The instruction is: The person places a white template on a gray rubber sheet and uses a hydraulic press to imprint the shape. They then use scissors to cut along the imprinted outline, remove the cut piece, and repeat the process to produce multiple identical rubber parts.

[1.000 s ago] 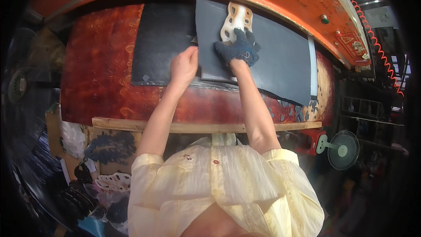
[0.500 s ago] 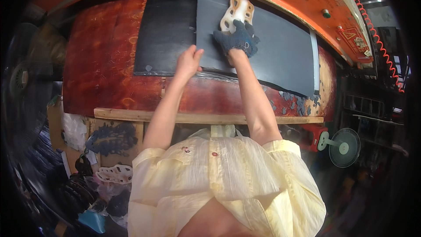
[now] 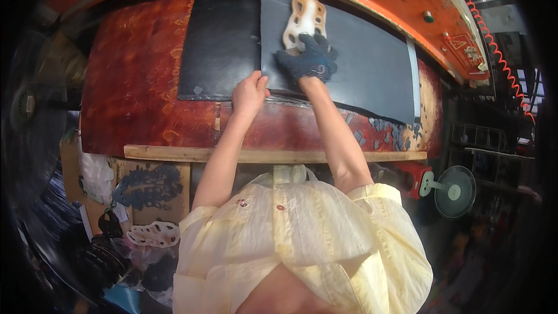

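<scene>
"What's the work surface like from the head camera?"
"A red-brown board [image 3: 133,70] under an orange machine beam [image 3: 378,0], with a wooden strip [image 3: 273,156] along its near edge. A black sheet [image 3: 221,46] lies on it, beside a dark grey sheet [image 3: 372,64]."
"And the right hand [image 3: 308,61]?"
"In a dark blue knitted glove, it grips the near end of a cream, sole-shaped openwork plate [image 3: 305,17], which is over the grey sheet, toward its far edge. I can't tell whether the plate is pressed flat."
"The left hand [image 3: 250,94]?"
"Bare, fingers curled, at the grey sheet's near left corner. Whether it pinches the edge, I can't tell."
"Anything round about?"
"Dark scraps [image 3: 392,131] near the right end of the board, a fan [image 3: 455,192] beyond, and another sole-shaped piece [image 3: 153,234] lower left."
</scene>
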Demonstrator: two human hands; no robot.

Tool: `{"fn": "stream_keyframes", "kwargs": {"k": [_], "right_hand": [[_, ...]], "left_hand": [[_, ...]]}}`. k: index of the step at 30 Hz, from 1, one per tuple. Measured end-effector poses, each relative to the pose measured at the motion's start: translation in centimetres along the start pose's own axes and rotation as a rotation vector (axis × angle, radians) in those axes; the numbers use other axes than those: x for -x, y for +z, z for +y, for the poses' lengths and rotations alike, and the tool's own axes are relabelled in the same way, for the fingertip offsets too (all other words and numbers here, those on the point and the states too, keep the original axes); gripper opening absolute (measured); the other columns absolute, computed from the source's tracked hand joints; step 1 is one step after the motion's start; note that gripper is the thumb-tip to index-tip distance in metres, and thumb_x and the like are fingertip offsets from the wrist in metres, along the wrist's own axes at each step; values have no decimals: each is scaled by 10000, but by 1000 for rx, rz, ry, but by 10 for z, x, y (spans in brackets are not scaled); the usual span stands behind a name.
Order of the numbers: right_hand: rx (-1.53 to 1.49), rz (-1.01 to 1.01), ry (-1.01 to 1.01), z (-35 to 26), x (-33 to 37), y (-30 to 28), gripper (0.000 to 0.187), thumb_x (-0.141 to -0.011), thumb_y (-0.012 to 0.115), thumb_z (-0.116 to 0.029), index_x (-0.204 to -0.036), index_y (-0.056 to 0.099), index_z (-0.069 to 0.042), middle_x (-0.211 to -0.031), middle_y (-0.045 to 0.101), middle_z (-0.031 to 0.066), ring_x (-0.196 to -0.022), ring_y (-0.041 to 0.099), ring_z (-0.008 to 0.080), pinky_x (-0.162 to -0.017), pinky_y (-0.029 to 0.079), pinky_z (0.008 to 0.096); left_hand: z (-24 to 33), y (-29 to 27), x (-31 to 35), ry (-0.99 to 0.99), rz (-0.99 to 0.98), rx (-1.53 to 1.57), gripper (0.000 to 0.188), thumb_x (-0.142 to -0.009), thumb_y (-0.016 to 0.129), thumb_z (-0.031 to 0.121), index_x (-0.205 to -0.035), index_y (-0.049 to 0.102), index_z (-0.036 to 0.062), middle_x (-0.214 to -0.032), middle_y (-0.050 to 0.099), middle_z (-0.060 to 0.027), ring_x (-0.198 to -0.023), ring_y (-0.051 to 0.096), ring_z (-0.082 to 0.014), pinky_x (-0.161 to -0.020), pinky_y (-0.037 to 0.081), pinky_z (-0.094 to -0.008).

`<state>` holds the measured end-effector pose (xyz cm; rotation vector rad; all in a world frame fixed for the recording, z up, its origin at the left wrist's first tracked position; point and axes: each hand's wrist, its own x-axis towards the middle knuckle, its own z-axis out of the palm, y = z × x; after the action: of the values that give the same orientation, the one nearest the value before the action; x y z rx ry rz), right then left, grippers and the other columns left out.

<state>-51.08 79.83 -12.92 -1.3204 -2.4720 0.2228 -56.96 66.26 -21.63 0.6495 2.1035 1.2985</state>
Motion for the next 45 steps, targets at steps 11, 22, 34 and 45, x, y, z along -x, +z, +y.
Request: {"fn": "stream_keyframes", "kwargs": {"k": [11,22,34,45], "right_hand": [[-568,-300,-68,99,-23,-13,760,-691,667,-572,-1263,539,-89,-1339,467,188,-1196,486,350,-989,402,426],[206,-159,749,400,-13,-106,929,-641,635,-670,-1264,527,11,-1249,541,254,-1177,528,352,-989,400,418],[101,-243,467,448,-85,-100,764,-695,633,-649,-1027,618,40,-972,659,238,-955,635,352,-834,477,402],[-72,113,615,492,22,-83,758,-685,692,-606,-1014,620,73,-919,651,237,-871,616,314,-808,468,373]], "left_hand": [[10,-19,-21,-27,-18,-103,360,-928,534,342,-926,670,8,-609,609,-58,-546,613,-111,-529,452,-280],[16,1,-58,72,114,-227,341,-871,556,259,-1076,593,-11,-917,645,-233,-910,612,-390,-765,484,-422],[58,16,-44,219,383,-472,270,-886,519,267,-1026,626,62,-893,645,-208,-880,605,-402,-776,474,-460],[27,15,-56,48,246,-420,327,-908,479,307,-986,553,-1,-919,627,-253,-911,584,-436,-777,450,-492]]}}
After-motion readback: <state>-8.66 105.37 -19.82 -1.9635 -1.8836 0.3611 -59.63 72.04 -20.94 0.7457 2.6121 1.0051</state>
